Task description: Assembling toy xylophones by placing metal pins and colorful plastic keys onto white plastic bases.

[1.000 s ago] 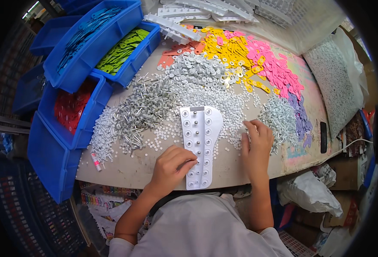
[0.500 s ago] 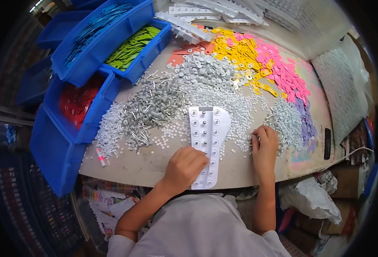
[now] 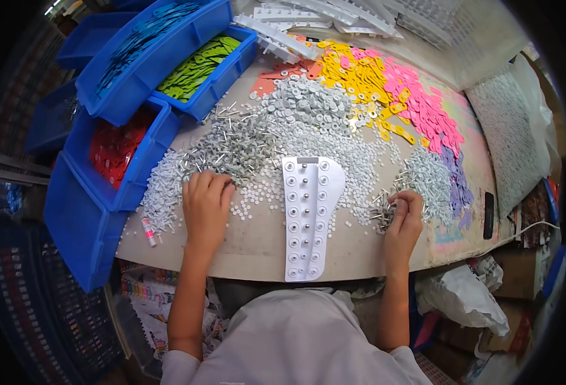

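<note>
White plastic jig plate (image 3: pixel 308 215) lies centred at the surface (image 3: pixel 257 247) edge within reach of both hands: left hand (image 3: pixel 206 208) rests palm-down, loosely curled, on the pin heap (image 3: pixel 231 151), right hand (image 3: pixel 403 215) pinches several metal pins (image 3: pixel 382 212).

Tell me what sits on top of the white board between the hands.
The white board carries rows of small round white discs, some with a metal stud in the middle. The bare table shows around it; whatever lies beneath the board is covered.

White plastic bag (image 3: pixel 466 298) crumpled below worktop (image 3: pixel 257 247), lower right; dark slim phone-like screen (image 3: pixel 488 215) flat at worktop's right edge.
</note>
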Tool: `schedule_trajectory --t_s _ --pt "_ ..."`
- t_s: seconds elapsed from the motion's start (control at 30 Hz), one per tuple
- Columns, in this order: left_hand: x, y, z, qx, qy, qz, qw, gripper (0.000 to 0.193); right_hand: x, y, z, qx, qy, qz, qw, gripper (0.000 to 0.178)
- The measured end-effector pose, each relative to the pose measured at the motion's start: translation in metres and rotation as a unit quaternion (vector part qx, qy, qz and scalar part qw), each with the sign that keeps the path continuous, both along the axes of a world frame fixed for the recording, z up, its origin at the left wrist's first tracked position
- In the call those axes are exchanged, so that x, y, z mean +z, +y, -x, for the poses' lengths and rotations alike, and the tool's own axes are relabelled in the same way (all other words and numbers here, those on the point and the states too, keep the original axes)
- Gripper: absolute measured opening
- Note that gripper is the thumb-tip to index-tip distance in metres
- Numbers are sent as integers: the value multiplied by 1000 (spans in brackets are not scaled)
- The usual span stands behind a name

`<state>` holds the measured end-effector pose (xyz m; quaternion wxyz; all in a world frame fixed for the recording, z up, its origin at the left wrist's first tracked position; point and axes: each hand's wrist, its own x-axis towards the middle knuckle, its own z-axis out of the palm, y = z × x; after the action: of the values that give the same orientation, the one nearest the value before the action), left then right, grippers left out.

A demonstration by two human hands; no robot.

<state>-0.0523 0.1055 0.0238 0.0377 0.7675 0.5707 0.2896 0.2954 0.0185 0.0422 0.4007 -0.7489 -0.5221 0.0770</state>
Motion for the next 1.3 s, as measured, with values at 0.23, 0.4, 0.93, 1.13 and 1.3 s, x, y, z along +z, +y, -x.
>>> schedule_trajectory --t_s 0.23,0.4,0.93,1.13,1.3 --pt "1 2 -2 10 -12 18 1000 11 10 -20 52 195 66 50 977 20" --pt "28 -34 -20 22 -296 162 941 18 26 -31 77 281 102 97 949 26" --pt "20 -86 -45 -169 -278 152 934 19 43 -28 104 407 -139 116 895 44" --pt "20 -88 -42 -154 -251 141 945 22 52 -26 106 429 -98 163 883 41" --pt "21 -94 -47 -169 -244 150 943 21 61 -26 83 363 -27 150 919 42"
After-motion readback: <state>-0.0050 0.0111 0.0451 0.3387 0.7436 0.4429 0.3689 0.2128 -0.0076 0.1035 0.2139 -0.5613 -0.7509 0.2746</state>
